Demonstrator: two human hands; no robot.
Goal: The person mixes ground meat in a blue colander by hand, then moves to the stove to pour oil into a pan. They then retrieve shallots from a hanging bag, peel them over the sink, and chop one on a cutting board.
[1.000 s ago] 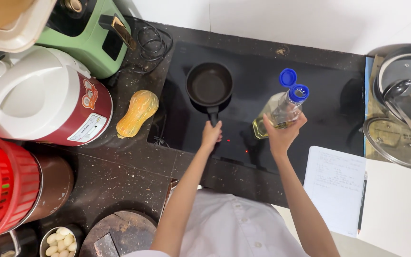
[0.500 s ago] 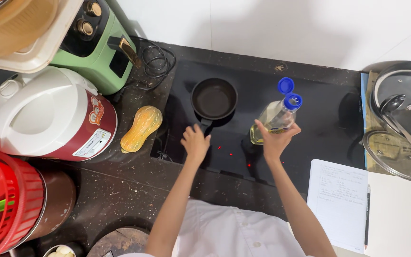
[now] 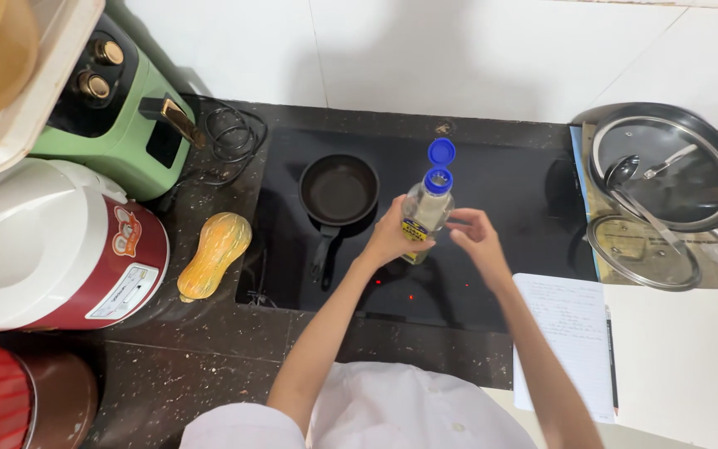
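Gripping clear bottle (image 3: 426, 209) w/ left hand (image 3: 392, 237), right hand (image 3: 475, 235) beside.

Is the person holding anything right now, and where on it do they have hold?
Yes. The left hand wraps around the body of a clear bottle whose blue flip cap is open. The right hand is beside the bottle, fingers spread, with no clear grip.

The left hand (image 3: 392, 237) has left the pan (image 3: 339, 190) handle and now wraps the bottle (image 3: 425, 214), right of the pan. The right hand (image 3: 474, 237), which held the bottle a second ago, has let go and hovers open just beside it. The bottle stands more upright than before.
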